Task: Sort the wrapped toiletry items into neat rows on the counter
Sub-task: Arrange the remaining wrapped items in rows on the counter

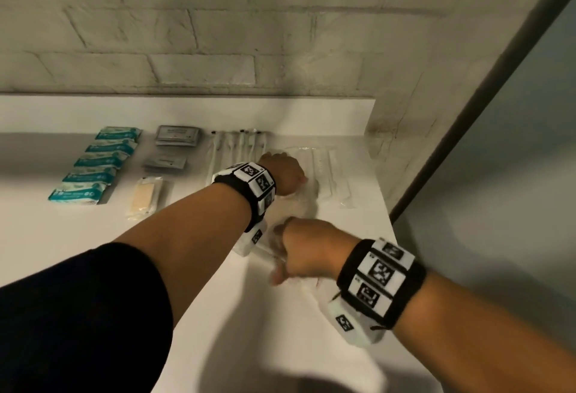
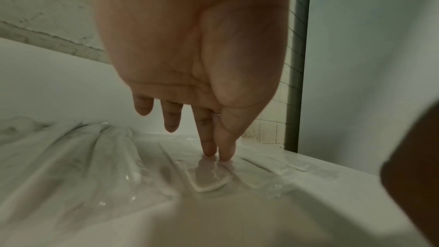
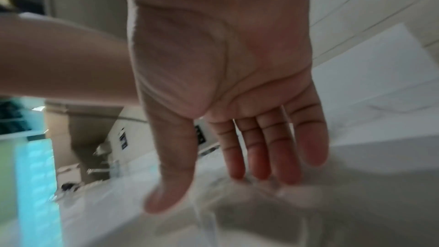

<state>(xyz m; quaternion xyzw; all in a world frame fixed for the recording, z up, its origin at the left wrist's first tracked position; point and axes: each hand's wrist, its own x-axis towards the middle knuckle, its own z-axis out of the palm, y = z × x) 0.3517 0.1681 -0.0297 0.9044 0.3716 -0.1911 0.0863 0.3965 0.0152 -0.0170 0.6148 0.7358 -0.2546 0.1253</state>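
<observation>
On the white counter [image 1: 46,237] most of the sorting looks done: a column of teal-wrapped packets [image 1: 93,163] lies at the far left, grey sachets [image 1: 177,136] and a cream bar in clear wrap [image 1: 146,196] sit next to it, then a row of thin white sticks in clear sleeves [image 1: 237,143], and wrapped combs [image 1: 324,168] lie near the right edge.

The relation that matters is at the clear-wrapped item [image 2: 209,177] lying flat under the left hand [image 1: 282,174]. In the left wrist view it is a pale, narrow piece inside crinkled film, and its long axis runs away from the person toward the wall, parallel to the sleeves beside it. The index fingertip and thumb tip press down on its far part, side by side and nearly straight, while the other two visible fingers hang clear of the film; they pin it to the counter and do not lift it. The near, rounded end of the item points back toward the wrist.

The right hand [image 1: 299,252] is nearer the person, just this side of the left hand. Its fingers [image 3: 280,157] are extended and together, thumb apart, tips brushing loose clear film; the picture is blurred there, so whether it grips anything is probably no, but not certain. Judging from this, the left hand is better placed to slide the piece sideways into line with its neighbours.
</observation>
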